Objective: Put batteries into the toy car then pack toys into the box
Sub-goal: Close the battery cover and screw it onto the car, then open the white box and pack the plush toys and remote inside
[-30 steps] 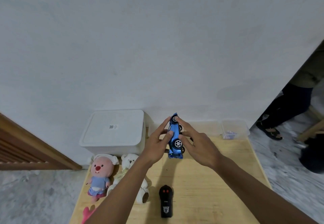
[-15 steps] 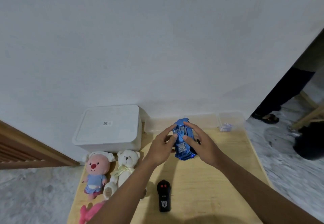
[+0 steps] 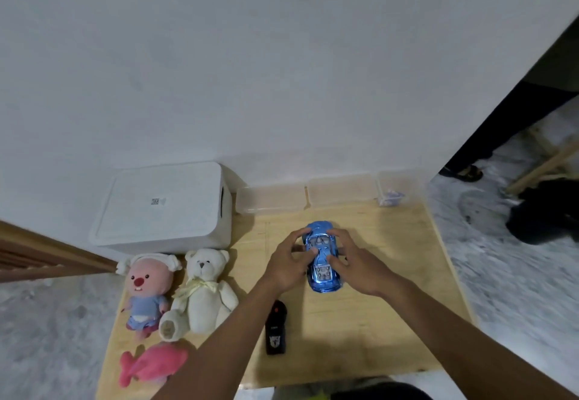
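Observation:
The blue toy car (image 3: 322,258) sits roof up in the middle of the wooden table (image 3: 391,321). My left hand (image 3: 289,262) grips its left side and my right hand (image 3: 354,262) grips its right side. A black remote control (image 3: 275,327) lies just behind my left forearm. On the left lie a pink-faced plush (image 3: 145,290), a white teddy bear (image 3: 202,290) and a pink fish plush (image 3: 153,365). The white lidded box (image 3: 163,208) stands shut at the back left. No batteries are visible.
Three clear plastic containers (image 3: 340,191) line the wall at the back; the rightmost (image 3: 393,191) holds something small and bluish. A person's leg and sandal (image 3: 463,171) stand on the floor to the right, near a dark bag (image 3: 545,211). Wooden slats (image 3: 37,255) are at the left.
The car was held up on its side a second ago. It has been turned roof up and lowered onto the table, both hands still on it.

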`<state>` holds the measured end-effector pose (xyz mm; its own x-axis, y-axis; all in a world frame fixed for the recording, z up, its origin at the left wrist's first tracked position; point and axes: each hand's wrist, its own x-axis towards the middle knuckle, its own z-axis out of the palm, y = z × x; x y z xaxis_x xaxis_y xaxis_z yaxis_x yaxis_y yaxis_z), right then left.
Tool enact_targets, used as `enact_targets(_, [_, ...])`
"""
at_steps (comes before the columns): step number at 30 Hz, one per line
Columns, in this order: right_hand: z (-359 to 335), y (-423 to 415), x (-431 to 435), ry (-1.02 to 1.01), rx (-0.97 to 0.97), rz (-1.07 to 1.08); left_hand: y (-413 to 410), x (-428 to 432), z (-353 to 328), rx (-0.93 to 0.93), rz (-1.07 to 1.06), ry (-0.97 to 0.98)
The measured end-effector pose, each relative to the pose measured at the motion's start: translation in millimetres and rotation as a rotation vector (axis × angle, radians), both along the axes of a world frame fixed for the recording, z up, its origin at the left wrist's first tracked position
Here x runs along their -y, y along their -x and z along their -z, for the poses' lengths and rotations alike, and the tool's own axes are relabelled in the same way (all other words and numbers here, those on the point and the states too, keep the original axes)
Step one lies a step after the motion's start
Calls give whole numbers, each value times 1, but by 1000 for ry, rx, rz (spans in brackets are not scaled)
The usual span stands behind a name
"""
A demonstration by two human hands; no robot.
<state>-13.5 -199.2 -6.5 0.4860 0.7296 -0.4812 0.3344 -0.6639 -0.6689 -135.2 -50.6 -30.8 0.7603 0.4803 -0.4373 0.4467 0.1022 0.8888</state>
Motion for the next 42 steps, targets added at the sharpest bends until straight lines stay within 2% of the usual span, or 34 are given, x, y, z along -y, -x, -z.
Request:
enact_targets(9, [29,-7,12,130,24,-30,-11,22,30,-98,48,-121])
enact_targets(12, [34,-6,15,129,72,-33,-11,27,31,-121,-6,-135])
enact_targets(20, [37,-10,19,87,169,-28,-15,28,31,-196,-36,-162])
enact_targets(25, [24,-26,14,-89,272,95,-16,3,16,-190,-74,-241])
enact_targets(30, [-1,-55,-20,-171,417,-36,-16,-57,-6,-181,-164,-455])
enact_targets(34, [-11,-62,-58,-166,470,-171,-15,-89,-14,-253,-151,-625])
enact_targets(42, [10,-61,-129,29,685,-365,-22,-106,0,-269,-131,-691])
